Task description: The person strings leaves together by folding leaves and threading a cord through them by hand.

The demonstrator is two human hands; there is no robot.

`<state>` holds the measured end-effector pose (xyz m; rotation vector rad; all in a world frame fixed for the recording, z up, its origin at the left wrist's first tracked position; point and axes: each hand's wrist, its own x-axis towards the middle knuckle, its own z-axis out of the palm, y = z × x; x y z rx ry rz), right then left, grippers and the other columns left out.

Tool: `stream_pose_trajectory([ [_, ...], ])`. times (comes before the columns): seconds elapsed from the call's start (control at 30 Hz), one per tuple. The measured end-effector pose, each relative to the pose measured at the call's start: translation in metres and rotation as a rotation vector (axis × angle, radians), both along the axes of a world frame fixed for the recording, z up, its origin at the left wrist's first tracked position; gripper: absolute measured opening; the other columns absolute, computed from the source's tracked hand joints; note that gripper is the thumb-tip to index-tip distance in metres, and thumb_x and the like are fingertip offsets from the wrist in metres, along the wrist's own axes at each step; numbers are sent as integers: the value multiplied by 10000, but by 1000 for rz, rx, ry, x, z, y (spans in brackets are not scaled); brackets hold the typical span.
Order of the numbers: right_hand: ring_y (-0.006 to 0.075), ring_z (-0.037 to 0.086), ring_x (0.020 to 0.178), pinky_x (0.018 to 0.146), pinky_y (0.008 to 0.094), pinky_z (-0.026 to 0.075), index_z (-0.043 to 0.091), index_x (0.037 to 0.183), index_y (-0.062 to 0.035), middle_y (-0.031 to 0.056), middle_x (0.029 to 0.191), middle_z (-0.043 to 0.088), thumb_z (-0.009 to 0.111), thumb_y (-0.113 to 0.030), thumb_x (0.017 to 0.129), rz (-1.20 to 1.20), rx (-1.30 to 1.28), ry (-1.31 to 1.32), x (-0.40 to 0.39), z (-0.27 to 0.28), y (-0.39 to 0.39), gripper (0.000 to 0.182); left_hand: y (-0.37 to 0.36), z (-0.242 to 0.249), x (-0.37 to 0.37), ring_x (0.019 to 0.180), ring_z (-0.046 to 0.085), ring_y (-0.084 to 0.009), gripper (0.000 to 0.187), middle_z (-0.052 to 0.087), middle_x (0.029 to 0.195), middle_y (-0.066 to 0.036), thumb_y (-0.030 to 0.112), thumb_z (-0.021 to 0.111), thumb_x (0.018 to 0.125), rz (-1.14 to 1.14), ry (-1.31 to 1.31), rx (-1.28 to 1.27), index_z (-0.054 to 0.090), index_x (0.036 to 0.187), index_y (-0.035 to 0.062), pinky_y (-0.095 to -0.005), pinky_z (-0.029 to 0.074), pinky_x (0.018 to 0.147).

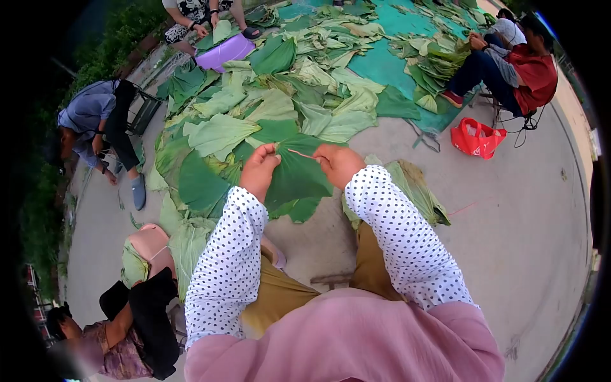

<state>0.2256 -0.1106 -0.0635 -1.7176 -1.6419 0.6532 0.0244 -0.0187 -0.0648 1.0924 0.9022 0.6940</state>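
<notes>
A large green lotus leaf (296,181) hangs in front of me between my two hands. At its upper left edge, the closed fingers of my left hand (259,170) pinch the leaf. My right hand (342,165) is closed on a thin pink string (300,153), which stretches across the leaf towards my left fingers. Whether the left fingertips also grip the string is too small to tell. Just beyond my hands spreads a heap of lotus leaves (223,135), some fresh green and some pale and wilted.
More leaves (414,191) lie beside my right knee. A red bag (477,138) stands on the concrete to the right, near a seated person (531,70). Others sit around the heap, by a purple tub (224,53) and a pink basin (153,245). A green tarp (382,67) lies beyond.
</notes>
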Motion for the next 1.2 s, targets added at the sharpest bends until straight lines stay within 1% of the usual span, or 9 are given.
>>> stream_pose_trajectory([
  [0.07, 366, 613, 816, 726, 431, 481, 614, 1004, -43, 195, 874, 639, 550, -131, 887, 6, 59, -17, 2, -3, 0, 160, -7, 5, 4, 901, 580, -121, 227, 620, 1017, -45, 41, 514, 897, 46, -6, -4, 569, 1116, 14, -263, 467, 825],
  [0.3, 366, 612, 823, 737, 433, 481, 618, 1014, -43, 199, 890, 640, 544, -122, 885, 7, 14, -23, 9, 2, -5, 168, -7, -13, 10, 919, 589, -126, 245, 629, 1034, -58, 40, 517, 902, 95, -51, -27, 571, 1137, 0, -260, 470, 834],
  [0.4, 377, 614, 863, 758, 454, 480, 632, 1008, -61, 187, 938, 652, 513, -150, 893, 9, -15, -33, 11, -3, -2, 188, -3, -17, 13, 919, 587, -121, 247, 626, 1035, -54, 38, 516, 904, 68, -69, -13, 569, 1142, -3, -258, 468, 834],
  [0.47, 369, 615, 800, 711, 424, 486, 621, 997, -31, 200, 866, 641, 547, -104, 876, 18, 56, -14, 11, -8, 0, 159, -1, -17, 14, 918, 585, -117, 244, 624, 1034, -50, 40, 516, 907, 47, -50, -1, 567, 1142, -3, -256, 466, 836],
  [0.57, 371, 616, 794, 704, 418, 488, 620, 998, -31, 200, 855, 640, 549, -99, 874, 2, 48, -49, 11, -14, 6, 158, 1, -17, 17, 910, 585, -115, 246, 621, 1033, -50, 43, 519, 908, 61, -61, -37, 564, 1145, -2, -256, 470, 827],
  [0.8, 370, 618, 806, 721, 420, 488, 628, 1002, -40, 199, 863, 642, 545, -113, 883, 18, 9, -69, 8, -9, 10, 163, 3, -15, 14, 874, 593, -108, 254, 628, 1010, -50, 45, 530, 907, 69, -73, -65, 559, 1154, -8, -246, 482, 789],
  [0.87, 368, 618, 805, 721, 421, 487, 631, 1002, -42, 197, 862, 643, 545, -119, 884, 15, -16, -49, 7, -9, 11, 165, 4, -19, 12, 858, 599, -106, 255, 634, 990, -51, 43, 542, 902, 89, -59, -36, 564, 1150, -13, -244, 487, 777],
  [1.1, 365, 619, 809, 723, 417, 489, 634, 998, -45, 195, 862, 643, 544, -122, 881, -2, -46, -51, 6, -1, 6, 166, -2, -15, 9, 856, 610, -115, 242, 646, 992, -51, 28, 551, 893, 75, -79, -72, 579, 1131, -11, -243, 491, 781],
  [1.2, 367, 619, 806, 722, 420, 490, 635, 998, -47, 192, 864, 644, 547, -124, 877, -7, -31, -54, 7, -4, 5, 168, -2, -17, 10, 852, 607, -112, 249, 646, 988, -47, 37, 574, 887, 83, -4, -47, 581, 1130, -15, -243, 490, 779],
])
